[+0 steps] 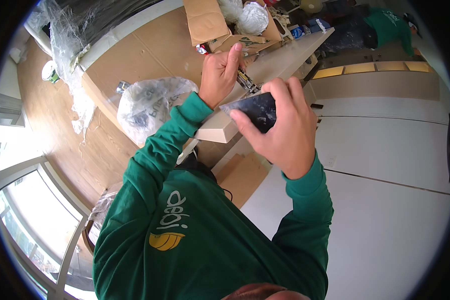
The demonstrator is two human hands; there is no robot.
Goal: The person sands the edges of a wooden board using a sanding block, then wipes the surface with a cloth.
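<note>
Cardboard-covered table, wood floor well left of the block. Dark block is up in the right hand, pinched firmly between thumb and fingers. Left hand beyond and left of the block: fingers curled, thumb up. Metal tool just past the block, beside that hand; can't tell if gripped. Plastic bag left of the block. Open carton with crumpled wrap beyond it. Co-worker in green, far right of it.
</note>
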